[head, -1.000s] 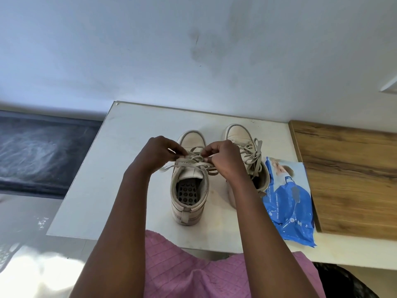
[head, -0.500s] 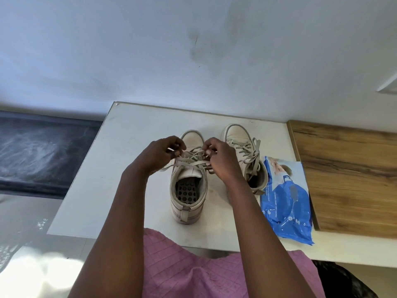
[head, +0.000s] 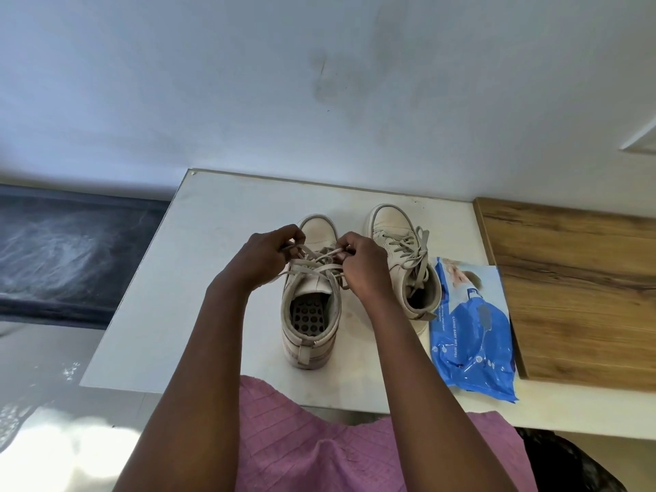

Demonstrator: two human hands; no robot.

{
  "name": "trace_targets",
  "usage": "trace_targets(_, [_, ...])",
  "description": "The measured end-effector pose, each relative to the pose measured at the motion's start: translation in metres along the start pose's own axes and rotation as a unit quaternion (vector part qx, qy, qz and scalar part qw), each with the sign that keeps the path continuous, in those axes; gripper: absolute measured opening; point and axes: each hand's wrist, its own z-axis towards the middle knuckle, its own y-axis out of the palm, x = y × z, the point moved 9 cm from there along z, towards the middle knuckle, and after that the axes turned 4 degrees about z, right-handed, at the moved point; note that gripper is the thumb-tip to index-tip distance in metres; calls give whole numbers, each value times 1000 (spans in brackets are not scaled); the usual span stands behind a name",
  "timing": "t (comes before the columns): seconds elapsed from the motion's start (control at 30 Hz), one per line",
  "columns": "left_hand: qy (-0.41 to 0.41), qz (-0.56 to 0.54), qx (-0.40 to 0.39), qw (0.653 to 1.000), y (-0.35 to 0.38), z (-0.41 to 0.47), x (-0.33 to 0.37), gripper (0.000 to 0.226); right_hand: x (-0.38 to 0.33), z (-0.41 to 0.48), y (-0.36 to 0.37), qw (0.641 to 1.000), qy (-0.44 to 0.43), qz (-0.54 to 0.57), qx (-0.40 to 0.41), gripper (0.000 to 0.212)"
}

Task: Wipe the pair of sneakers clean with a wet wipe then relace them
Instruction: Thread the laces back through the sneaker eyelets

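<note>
Beige flat laces (head: 314,266) of nearer cream canvas sneaker (head: 309,349) now drawn slightly wider apart; left hand (head: 264,257) and right hand (head: 365,266) each pinch a strand. Tightening, knot likely next.

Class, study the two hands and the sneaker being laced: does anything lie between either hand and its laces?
Nothing visible does. The left hand and right hand pinch the laces of the nearer sneaker; the second sneaker and the wipes pack lie to its right, out of the way.
</note>
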Motion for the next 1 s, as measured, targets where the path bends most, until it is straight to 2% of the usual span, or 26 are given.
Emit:
trace_targets(0.13, [-13,-90,1,996,-2,-1,-11,31,8,-1,-2,998,30,42,-21,24])
trace_targets(0.2, [-21,-81,-1,997,-2,-1,-14,34,9,0,-3,999,28,37,-15,22])
trace_targets(0.27, [-26,-70,10,997,-1,0,-12,28,8,0,-1,999,24,21,-2,19])
trace_targets(0.37, [-21,-44,41,998,-3,2,-6,18,3,0,2,1000,10,-7,10,26])
trace_targets(0.5, [-9,-15,37,999,-1,2,-3,24,2,-1,2,999,14,-27,16,26])
trace_targets(0.73, [-25,-111,15,993,1,-3,-13,24,10,1,1,999,36,-6,-5,19])
trace_targets(0.83, [-14,-80,33,996,-1,-3,-6,23,9,2,1,1000,28,-6,-4,19])
trace_targets(1.0, [-21,19,62,998,0,3,-3,20,-1,-2,3,999,9,-40,26,29])
